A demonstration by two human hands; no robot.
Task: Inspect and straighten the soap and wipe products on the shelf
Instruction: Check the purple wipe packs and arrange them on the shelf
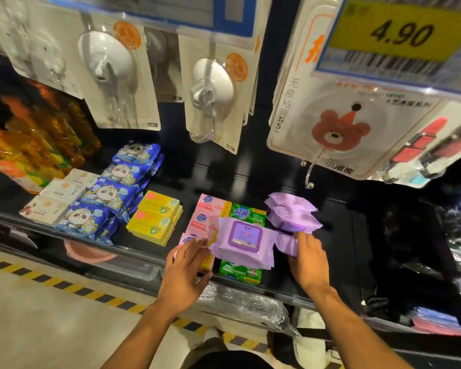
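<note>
dim dark shelf (330, 235), glare on packaging, blurred price tag (399, 33), edges warped

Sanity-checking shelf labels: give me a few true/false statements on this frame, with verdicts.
1. The purple wipe pack lies on top of the green soap boxes. True.
2. The yellow soap boxes sit right of the pink soap boxes. False: they sit left of them.
3. The price tag reads 4.90. True.
4. The left hand grips a blue panda pack. False: it is at the purple wipe pack's left end.
5. The right hand holds that pack's right end. True.
</note>
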